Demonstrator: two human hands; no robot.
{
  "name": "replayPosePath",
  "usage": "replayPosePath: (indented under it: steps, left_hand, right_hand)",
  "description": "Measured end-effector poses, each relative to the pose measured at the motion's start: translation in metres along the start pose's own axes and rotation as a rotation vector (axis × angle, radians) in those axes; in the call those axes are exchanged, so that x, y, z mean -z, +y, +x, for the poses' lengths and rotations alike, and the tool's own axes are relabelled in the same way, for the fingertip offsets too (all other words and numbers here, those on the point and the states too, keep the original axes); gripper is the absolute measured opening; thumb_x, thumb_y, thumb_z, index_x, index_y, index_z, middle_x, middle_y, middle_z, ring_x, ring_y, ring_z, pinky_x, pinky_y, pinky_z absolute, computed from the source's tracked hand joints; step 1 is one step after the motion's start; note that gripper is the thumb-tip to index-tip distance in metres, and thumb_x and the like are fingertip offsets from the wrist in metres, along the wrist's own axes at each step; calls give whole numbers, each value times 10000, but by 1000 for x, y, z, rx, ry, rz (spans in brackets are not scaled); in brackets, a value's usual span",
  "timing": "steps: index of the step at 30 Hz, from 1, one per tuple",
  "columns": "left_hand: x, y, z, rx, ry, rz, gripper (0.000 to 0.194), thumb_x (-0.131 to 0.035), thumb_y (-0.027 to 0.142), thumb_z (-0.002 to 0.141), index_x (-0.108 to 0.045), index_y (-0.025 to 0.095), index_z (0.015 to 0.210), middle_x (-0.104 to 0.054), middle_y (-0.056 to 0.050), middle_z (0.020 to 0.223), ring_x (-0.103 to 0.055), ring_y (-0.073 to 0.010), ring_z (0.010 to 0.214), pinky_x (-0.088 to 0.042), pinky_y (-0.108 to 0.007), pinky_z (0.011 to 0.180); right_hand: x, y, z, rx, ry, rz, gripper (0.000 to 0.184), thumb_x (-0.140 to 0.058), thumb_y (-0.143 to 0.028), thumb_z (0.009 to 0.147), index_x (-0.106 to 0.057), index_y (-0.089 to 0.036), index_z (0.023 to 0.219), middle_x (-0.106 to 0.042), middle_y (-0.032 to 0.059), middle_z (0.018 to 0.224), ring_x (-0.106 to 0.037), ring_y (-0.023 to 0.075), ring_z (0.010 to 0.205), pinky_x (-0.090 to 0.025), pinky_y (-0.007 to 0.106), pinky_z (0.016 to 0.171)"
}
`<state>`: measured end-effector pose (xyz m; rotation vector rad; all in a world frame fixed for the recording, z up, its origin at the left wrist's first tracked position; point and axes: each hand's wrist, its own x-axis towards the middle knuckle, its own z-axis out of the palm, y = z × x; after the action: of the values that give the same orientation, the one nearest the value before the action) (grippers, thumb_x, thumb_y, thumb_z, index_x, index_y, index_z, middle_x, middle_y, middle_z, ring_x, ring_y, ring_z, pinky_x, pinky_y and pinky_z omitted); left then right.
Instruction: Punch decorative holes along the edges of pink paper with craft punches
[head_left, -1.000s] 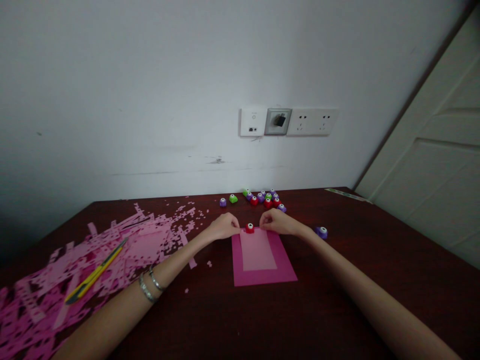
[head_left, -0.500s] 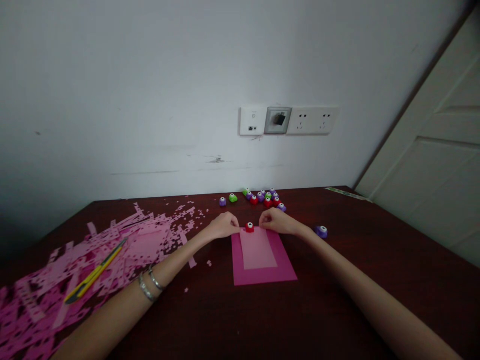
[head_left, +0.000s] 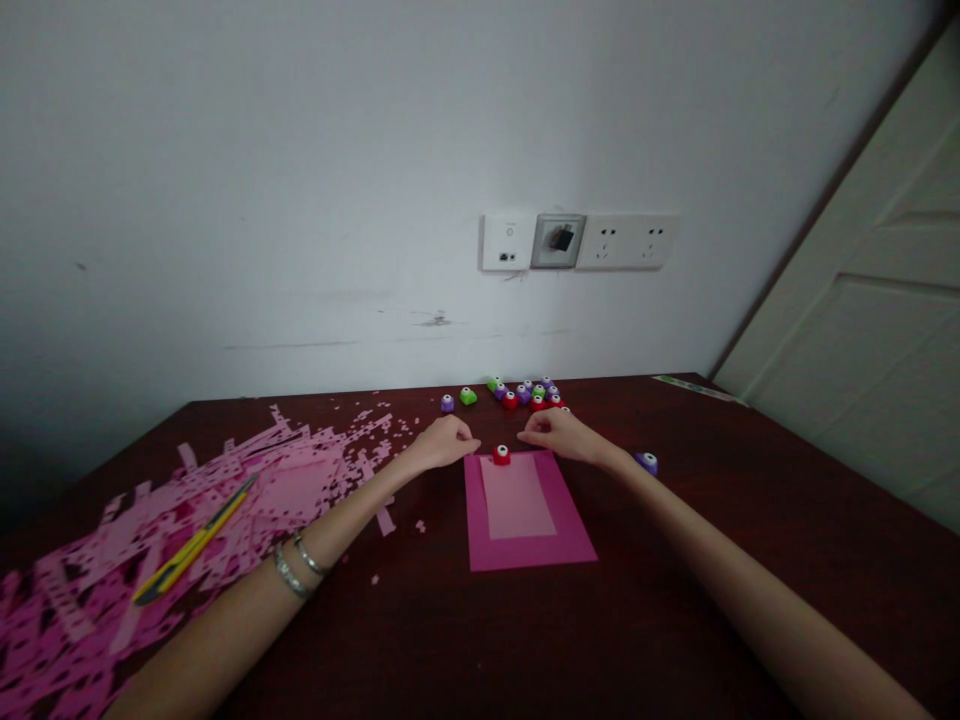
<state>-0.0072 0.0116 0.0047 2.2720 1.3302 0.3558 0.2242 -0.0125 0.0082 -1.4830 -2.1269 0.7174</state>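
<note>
A darker pink sheet [head_left: 525,553] lies on the table with a smaller light pink sheet [head_left: 519,505] on top of it. On their far edge sits a red craft punch [head_left: 501,456] with a white and black top. My left hand [head_left: 445,442] is just off the far left corner of the sheets, fingers curled and thumb slightly apart, holding nothing I can see. Beyond the far right corner is my right hand [head_left: 559,434], thumb and forefinger a little apart and nothing visible between them. Both hands are clear of the paper.
Punched pink scraps [head_left: 247,530] cover the table's left side, with a yellow utility knife [head_left: 196,540] on top. Several punches [head_left: 523,393] cluster by the wall, and a purple punch [head_left: 648,462] stands beside my right forearm. A patterned strip [head_left: 697,388] lies at the far right.
Both hands have let go of the far edge of the sheets and moved slightly away from it. The sheets and the red craft punch stay in place.
</note>
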Motion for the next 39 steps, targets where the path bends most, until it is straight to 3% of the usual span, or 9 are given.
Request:
replayPosePath:
  steps: [4, 7, 9, 13, 19, 28, 34, 39]
  left_hand:
    - [10, 2, 0, -33, 48, -26, 289, -512, 380, 731, -631, 140, 624, -605, -19, 616, -516, -116, 591, -335, -222, 538]
    - [15, 4, -1, -73, 26, -69, 244, -561, 356, 695, -650, 130, 673, -631, -31, 662, -534, -123, 629, -353, -213, 556]
    - [17, 6, -1, -72, 10, -66, 242, -569, 352, 690, -654, 126, 681, -631, -32, 657, -530, -123, 625, -350, -212, 550]
    - [17, 9, -1, -82, 12, -51, 261, -536, 354, 717, -663, 129, 681, -621, -28, 634, -510, -121, 604, -345, -222, 559]
    - [17, 11, 0, -101, 17, -51, 285, -506, 357, 731, -659, 124, 667, -602, -25, 606, -481, -111, 575, -331, -225, 552]
    - [15, 9, 2, -132, 10, -58, 285, -494, 351, 731, -633, 119, 642, -579, -20, 591, -467, -102, 565, -315, -216, 529]
    - [16, 10, 4, -128, 17, -64, 291, -496, 352, 729, -640, 116, 638, -582, -29, 589, -465, -104, 563, -312, -225, 531]
    - [14, 9, 3, -124, -71, -137, 257, -575, 365, 678, -646, 119, 680, -593, -26, 612, -470, -100, 566, -319, -219, 528]
  right_hand:
    - [6, -6, -1, -26, -155, 101, 332, -547, -417, 781, -644, -113, 874, -572, 11, 630, -404, 65, 453, -293, 204, 415]
    - [7, -6, 3, 38, -313, 154, 471, -614, -394, 745, -575, -128, 1133, -600, 13, 691, -415, 60, 477, -312, 188, 431]
    - [6, -7, 7, 71, -358, 135, 544, -642, -395, 726, -546, -128, 1190, -608, 17, 712, -433, 66, 514, -327, 185, 458]
    - [3, -11, 14, 131, -366, 99, 515, -569, -490, 769, -598, -116, 1123, -586, 17, 689, -437, 75, 542, -326, 188, 472]
    - [-5, -8, 19, 112, -409, 112, 562, -382, -590, 837, -655, -100, 799, -478, -11, 556, -371, 49, 413, -283, 192, 399]
    - [-7, -5, 16, 83, -397, 114, 550, -392, -598, 829, -631, -110, 745, -500, -5, 553, -399, 49, 403, -300, 188, 393]
    - [-5, -7, 16, 69, -393, 145, 507, -415, -569, 833, -630, -111, 837, -494, -9, 577, -405, 52, 413, -294, 183, 379]
    - [-2, -11, 19, 74, -438, 129, 495, -430, -557, 830, -642, -110, 846, -502, -5, 583, -404, 52, 431, -291, 178, 385]
